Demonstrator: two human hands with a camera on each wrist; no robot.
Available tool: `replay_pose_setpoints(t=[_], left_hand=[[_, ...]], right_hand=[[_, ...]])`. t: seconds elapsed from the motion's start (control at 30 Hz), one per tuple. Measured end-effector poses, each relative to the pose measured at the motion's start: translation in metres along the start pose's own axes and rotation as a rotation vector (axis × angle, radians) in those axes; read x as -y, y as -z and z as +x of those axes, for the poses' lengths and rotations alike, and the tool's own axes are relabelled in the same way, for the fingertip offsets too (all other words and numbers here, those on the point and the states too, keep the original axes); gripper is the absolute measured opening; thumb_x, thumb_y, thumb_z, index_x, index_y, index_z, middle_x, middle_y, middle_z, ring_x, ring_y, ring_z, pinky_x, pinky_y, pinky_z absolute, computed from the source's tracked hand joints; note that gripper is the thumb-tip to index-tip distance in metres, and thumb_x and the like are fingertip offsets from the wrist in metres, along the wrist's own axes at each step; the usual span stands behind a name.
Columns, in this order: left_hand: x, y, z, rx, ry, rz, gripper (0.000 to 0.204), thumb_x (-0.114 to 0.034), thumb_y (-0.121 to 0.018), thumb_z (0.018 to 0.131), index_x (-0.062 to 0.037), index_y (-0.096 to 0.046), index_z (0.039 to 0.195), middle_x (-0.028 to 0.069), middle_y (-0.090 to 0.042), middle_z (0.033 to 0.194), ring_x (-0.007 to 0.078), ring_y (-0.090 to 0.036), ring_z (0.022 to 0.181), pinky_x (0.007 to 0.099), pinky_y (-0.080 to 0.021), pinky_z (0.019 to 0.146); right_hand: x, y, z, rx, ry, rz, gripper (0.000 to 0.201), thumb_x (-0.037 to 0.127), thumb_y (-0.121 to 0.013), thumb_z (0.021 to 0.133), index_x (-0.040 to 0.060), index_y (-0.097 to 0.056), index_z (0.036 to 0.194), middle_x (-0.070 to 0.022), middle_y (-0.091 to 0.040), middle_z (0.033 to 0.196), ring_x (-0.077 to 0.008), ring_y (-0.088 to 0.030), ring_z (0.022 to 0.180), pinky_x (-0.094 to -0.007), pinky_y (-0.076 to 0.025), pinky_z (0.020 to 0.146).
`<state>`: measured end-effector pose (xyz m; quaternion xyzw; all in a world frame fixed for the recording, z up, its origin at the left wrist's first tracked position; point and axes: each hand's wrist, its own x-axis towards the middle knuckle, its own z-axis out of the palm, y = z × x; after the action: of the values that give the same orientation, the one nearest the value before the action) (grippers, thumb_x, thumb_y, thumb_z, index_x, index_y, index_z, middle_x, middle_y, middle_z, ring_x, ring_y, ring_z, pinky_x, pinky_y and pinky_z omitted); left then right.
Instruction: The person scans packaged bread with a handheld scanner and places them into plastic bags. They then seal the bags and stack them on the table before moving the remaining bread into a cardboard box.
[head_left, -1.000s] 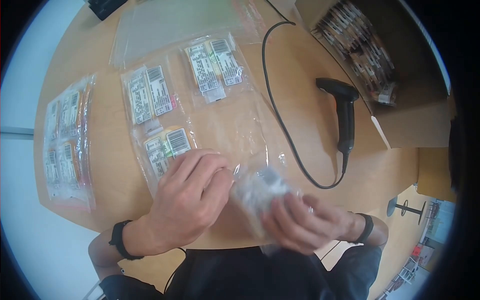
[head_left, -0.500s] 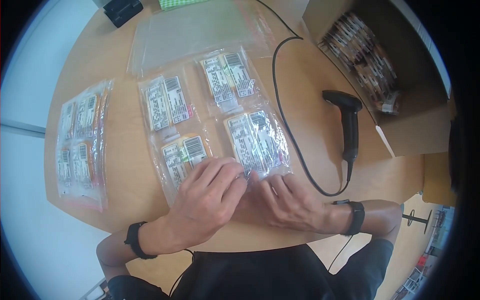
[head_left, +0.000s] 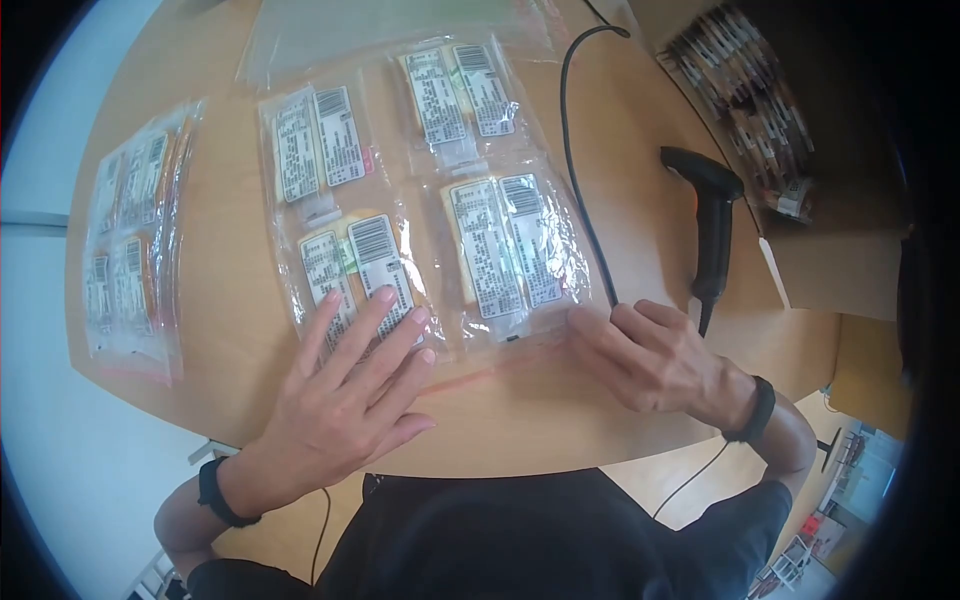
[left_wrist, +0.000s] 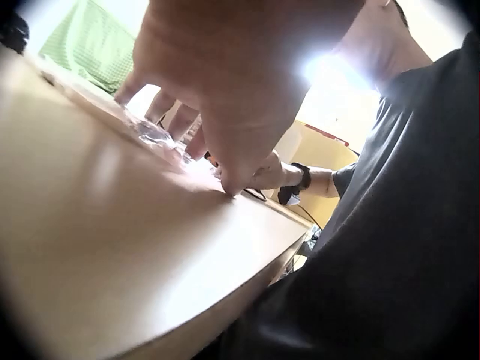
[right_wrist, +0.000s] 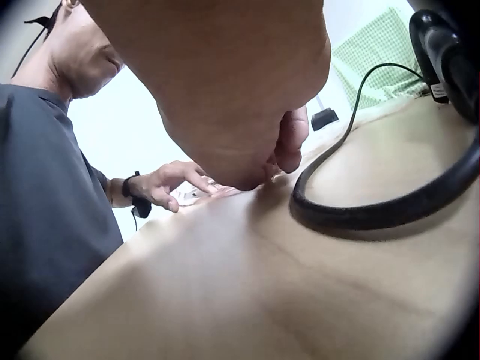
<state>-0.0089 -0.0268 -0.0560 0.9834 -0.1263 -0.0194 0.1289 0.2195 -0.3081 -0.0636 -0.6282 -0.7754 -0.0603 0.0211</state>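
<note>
A large clear plastic bag (head_left: pixel 495 366) with a reddish strip along its near edge lies on the table. Several labelled packets are laid out in it in two rows, among them a near-left packet (head_left: pixel 375 245) and a near-right packet (head_left: pixel 505 245). Fingers spread, my left hand (head_left: pixel 350 415) rests on the bag over the near-left packet and covers its lower part. With curled fingers my right hand (head_left: pixel 650 360) pinches the bag's near-right corner, beside the near-right packet; the fingertips are mostly hidden.
Another filled bag (head_left: pixel 130 240) lies at the left. Flat clear bags (head_left: pixel 350 40) are at the back. On the right are a black barcode scanner (head_left: pixel 712 220), its cable (head_left: pixel 568 140) looping by my right hand, and a cardboard box (head_left: pixel 850 265) holding many packets (head_left: pixel 745 110).
The blurred packet in my right hand now lies at the bag's near right. My right hand has moved right to the bag's corner; my left hand has spread flat over the near-left packet.
</note>
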Motion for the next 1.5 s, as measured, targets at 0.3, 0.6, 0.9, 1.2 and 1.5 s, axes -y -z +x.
replay_pose_setpoints(t=[0.3, 0.6, 0.9, 1.2, 1.5], left_hand=[[0.002, -0.012, -0.002, -0.083, -0.014, 0.06, 0.063, -0.043, -0.085, 0.084, -0.0042, -0.066, 0.129, 0.0179, -0.056, 0.154, 0.0441, -0.045, 0.149, 0.067, -0.034, 0.121], [0.0, -0.006, 0.0, -0.058, 0.012, -0.023, 0.065, -0.045, -0.085, 0.084, -0.0063, -0.065, 0.131, 0.0178, -0.056, 0.154, 0.0447, -0.045, 0.148, 0.0665, -0.035, 0.12], [0.003, -0.022, -0.012, -0.342, 0.062, 0.065, 0.04, -0.027, -0.088, 0.085, -0.0072, -0.072, 0.116, 0.0232, -0.057, 0.15, 0.0494, -0.049, 0.143, 0.0618, -0.045, 0.113], [0.005, -0.034, -0.04, -0.707, 0.542, -0.647, 0.019, -0.004, -0.085, 0.088, -0.0012, -0.068, 0.095, 0.0247, -0.053, 0.149, 0.0329, -0.064, 0.125, 0.0401, -0.055, 0.1], [0.027, -0.015, -0.053, -0.52, 0.941, -1.325, 0.022, -0.007, -0.078, 0.098, -0.0017, -0.057, 0.102, 0.0152, -0.065, 0.122, 0.0137, -0.069, 0.104, 0.0308, -0.059, 0.09]], right_hand=[[-0.016, 0.022, 0.004, -0.055, -0.048, 0.118, 0.035, 0.011, -0.072, 0.084, 0.0023, -0.069, 0.118, -0.0124, -0.068, 0.121, -0.0162, -0.067, 0.083, -0.0301, -0.053, 0.061], [-0.008, 0.002, -0.001, -0.106, -0.221, 0.397, 0.021, 0.007, -0.072, 0.088, 0.002, -0.069, 0.109, -0.0134, -0.067, 0.124, -0.0195, -0.068, 0.085, -0.0332, -0.056, 0.065], [0.014, 0.009, 0.012, -0.358, -1.013, 1.273, 0.013, 0.01, -0.056, 0.109, -0.0032, -0.059, 0.111, -0.0176, -0.06, 0.133, -0.0133, -0.068, 0.09, -0.0283, -0.059, 0.074], [0.014, 0.002, 0.016, -0.257, -1.057, 1.462, 0.015, 0.011, -0.06, 0.108, -0.0039, -0.058, 0.106, -0.0112, -0.069, 0.105, -0.013, -0.07, 0.09, -0.0281, -0.06, 0.079], [0.023, 0.003, 0.038, -0.274, -1.089, 1.595, 0.017, 0.009, -0.062, 0.107, -0.0031, -0.055, 0.115, -0.0103, -0.068, 0.093, -0.0125, -0.07, 0.076, -0.0268, -0.06, 0.072]])
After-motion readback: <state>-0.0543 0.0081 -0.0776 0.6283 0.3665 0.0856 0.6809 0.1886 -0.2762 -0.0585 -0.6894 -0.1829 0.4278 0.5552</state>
